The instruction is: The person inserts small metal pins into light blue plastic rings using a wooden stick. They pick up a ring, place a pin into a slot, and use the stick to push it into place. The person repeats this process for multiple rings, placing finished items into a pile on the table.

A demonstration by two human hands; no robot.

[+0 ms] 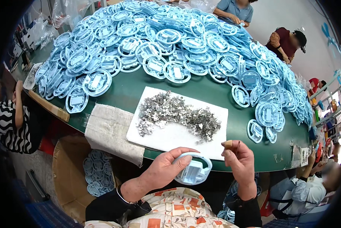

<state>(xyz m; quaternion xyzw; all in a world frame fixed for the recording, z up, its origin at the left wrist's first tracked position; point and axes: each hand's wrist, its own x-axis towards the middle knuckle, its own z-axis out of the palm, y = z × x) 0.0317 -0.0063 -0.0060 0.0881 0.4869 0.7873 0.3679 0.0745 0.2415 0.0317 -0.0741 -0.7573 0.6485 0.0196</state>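
Note:
My left hand (159, 170) grips a light-blue plastic steering-wheel-shaped part (195, 173) by its rim, just off the table's near edge. A boxy middle sits inside its ring. To the right of it, my right hand (240, 163) is closed in a pinch, with a tan covering on a fingertip. A thin dark sliver shows at those fingers, too small to name. Beyond both hands lies a heap of small silvery metal clips (178, 112) on a white foam board (164, 141).
A large heap of similar blue parts (178, 36) covers the far side of the green table (121, 89). A pale cloth (109, 127) lies left of the board. Below left stands a cardboard box (66, 171) with more parts. Several people work around the table.

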